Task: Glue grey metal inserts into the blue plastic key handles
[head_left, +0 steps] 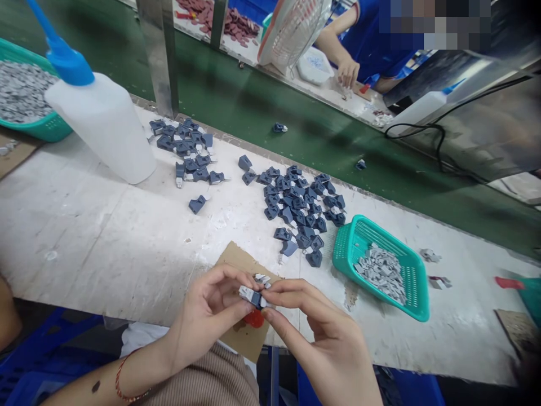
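A small dark-blue and light-grey piece [252, 296] is held between both hands above a brown cardboard sheet [240, 256]. My left hand [215, 304] pinches its grey left end between thumb and fingers. On the other side, my right hand [306, 321] has thumb and fingertips closed on its right end. Just behind the piece, small grey parts [262, 279] lie on the cardboard, and something red [254, 319] shows beneath it. Farther up the white table are two groups of dark-blue pieces with grey tips, one at centre [296, 197] and one left of it [183, 141].
A green basket [342, 248] of grey parts stands at right, another basket [54, 127] at far left. A white bottle with blue nozzle [110, 124] stands at left. Two pieces lie on the green belt [321, 146]. Across it are a fan [291, 28] and a person's hand [349, 70].
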`<state>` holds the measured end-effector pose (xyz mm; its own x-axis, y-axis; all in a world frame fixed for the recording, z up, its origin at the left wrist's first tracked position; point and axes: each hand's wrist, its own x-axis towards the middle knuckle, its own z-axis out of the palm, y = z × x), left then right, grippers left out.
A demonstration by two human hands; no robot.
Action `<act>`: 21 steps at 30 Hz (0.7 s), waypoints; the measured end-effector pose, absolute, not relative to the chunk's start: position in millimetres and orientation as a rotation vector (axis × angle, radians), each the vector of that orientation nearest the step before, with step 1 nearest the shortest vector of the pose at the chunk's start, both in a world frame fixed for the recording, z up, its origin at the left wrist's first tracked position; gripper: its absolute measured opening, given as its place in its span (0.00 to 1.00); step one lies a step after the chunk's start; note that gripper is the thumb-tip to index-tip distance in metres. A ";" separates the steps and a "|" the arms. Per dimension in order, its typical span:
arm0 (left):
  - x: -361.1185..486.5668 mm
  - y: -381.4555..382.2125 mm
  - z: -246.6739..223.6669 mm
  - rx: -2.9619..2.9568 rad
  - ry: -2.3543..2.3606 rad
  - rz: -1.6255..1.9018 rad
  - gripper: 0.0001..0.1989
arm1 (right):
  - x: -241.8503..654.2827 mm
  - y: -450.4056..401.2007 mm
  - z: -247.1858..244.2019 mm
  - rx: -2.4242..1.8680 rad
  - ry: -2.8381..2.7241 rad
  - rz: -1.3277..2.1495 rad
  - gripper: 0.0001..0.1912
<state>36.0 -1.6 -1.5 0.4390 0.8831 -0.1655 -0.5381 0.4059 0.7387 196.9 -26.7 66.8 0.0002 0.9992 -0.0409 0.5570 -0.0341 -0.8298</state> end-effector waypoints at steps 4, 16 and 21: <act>37.3 -2.2 -0.7 0.654 0.590 1.010 0.11 | 198.2 -28.2 62.7 -1.663 -1.547 0.952 0.05; 38.9 1.2 3.9 0.395 0.552 0.885 0.07 | 195.6 -47.7 55.1 -1.507 -1.545 0.626 0.17; 43.5 3.9 7.8 0.299 0.621 0.892 0.09 | 190.8 -58.3 34.1 -1.460 -1.719 0.647 0.26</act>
<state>43.5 3.9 7.8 0.4690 0.7983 -0.3777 -0.6312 0.6021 0.4889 190.8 -58.3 34.1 -0.0416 0.9721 0.2310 0.5780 0.2119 -0.7880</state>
